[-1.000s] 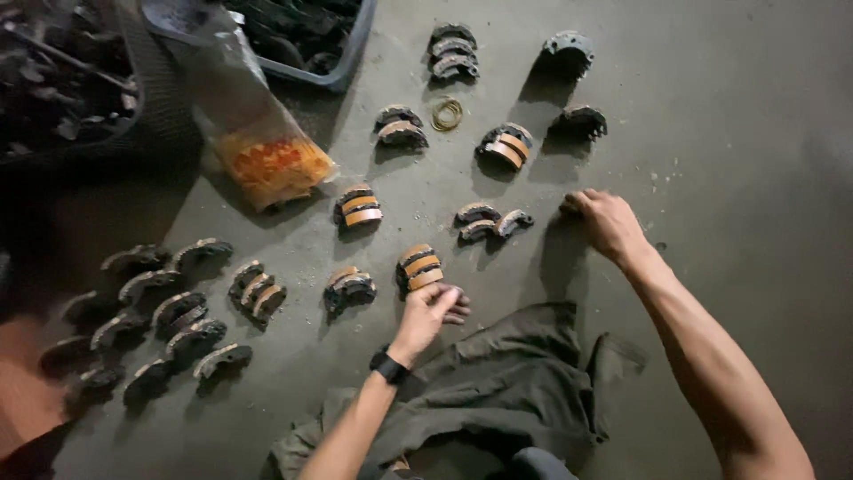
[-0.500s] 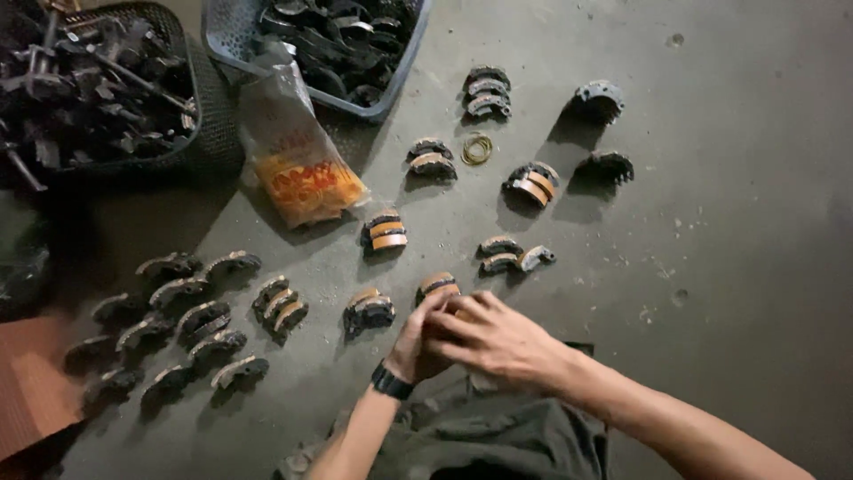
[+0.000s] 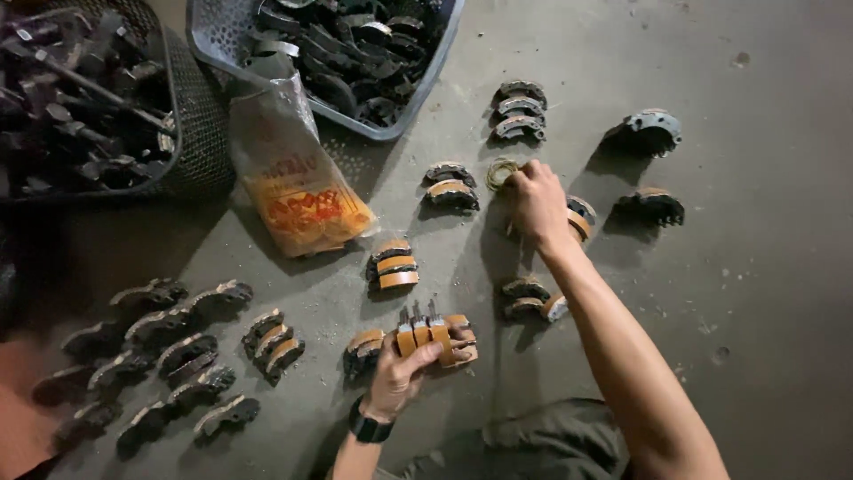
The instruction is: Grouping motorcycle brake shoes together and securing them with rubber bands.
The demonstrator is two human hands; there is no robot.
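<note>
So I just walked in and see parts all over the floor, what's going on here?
A person sits on the concrete floor among small groups of curved brake shoes. The left hand grips a stack of brake shoes with orange linings, held together. The right hand reaches out to a rubber band lying beside other sets. A plastic bag and two baskets of dark parts sit beyond.
</note>
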